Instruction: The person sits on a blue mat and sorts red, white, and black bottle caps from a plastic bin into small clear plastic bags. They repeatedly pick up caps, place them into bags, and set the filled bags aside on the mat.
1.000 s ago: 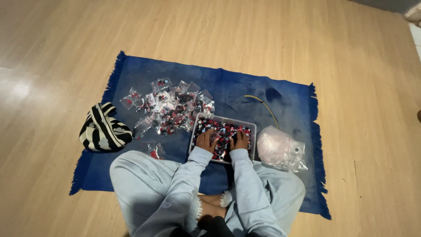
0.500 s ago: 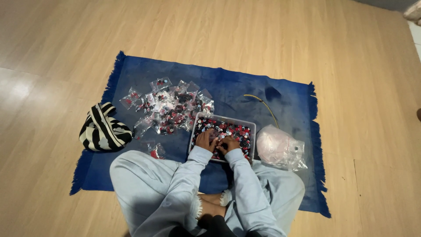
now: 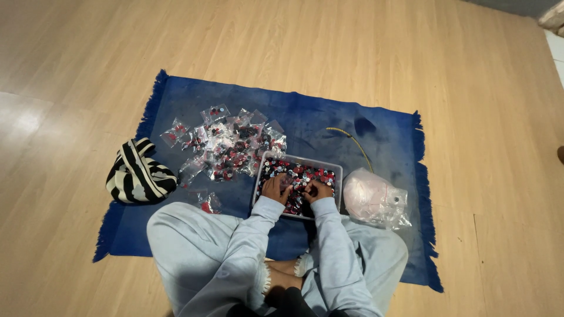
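I sit cross-legged on a blue fringed rug (image 3: 329, 117). A shallow grey tray (image 3: 338, 176) lies in front of my legs, filled with several small red, black and white pieces. Both hands are down in it, close together. My left hand (image 3: 275, 188) rests with curled fingers on the pieces at the tray's near left. My right hand (image 3: 317, 189) is just right of it, fingers bent into the pieces. They are too small in view to tell what the fingers hold.
A heap of small clear bags (image 3: 226, 147) holding similar pieces lies left of and behind the tray. One more small bag (image 3: 208, 202) lies by my left knee. A black-and-white striped pouch (image 3: 138, 176) sits at the rug's left edge. A crumpled clear plastic bag (image 3: 373, 199) lies right of the tray, with a thin cord (image 3: 352, 141) behind it.
Both hands stay in the tray and shift only slightly among the pieces. Everything else lies as before.
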